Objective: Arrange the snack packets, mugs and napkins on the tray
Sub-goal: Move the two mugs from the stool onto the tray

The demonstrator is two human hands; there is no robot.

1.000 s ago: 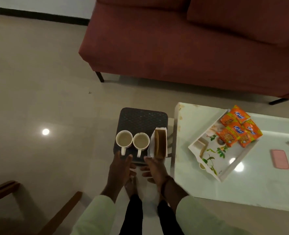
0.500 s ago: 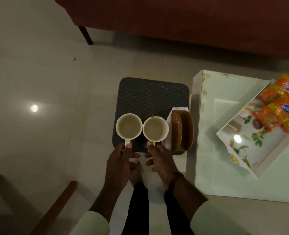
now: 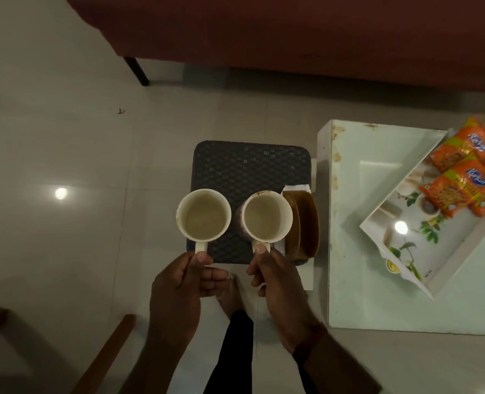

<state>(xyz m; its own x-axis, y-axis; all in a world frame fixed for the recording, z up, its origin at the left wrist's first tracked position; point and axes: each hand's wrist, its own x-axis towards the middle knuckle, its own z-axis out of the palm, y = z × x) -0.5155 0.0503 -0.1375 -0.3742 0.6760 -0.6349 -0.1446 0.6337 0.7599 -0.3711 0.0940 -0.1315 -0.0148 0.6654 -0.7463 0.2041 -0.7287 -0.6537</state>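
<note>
Two white mugs sit over a dark woven stool. My left hand pinches the handle of the left mug. My right hand grips the handle of the right mug, which tilts slightly. Right of that mug stands a brown napkin holder with white napkins behind it. On the white table at the right lies a white floral tray, with orange snack packets on its far end.
A red sofa spans the top, with a dark leg on the floor. The white table stands right of the stool. A wooden chair frame is at the lower left. My foot and dark trouser leg are below the stool.
The camera has moved closer and lower. Both hands reached forward from the stool's near edge and closed on the mug handles; the right mug is now tilted.
</note>
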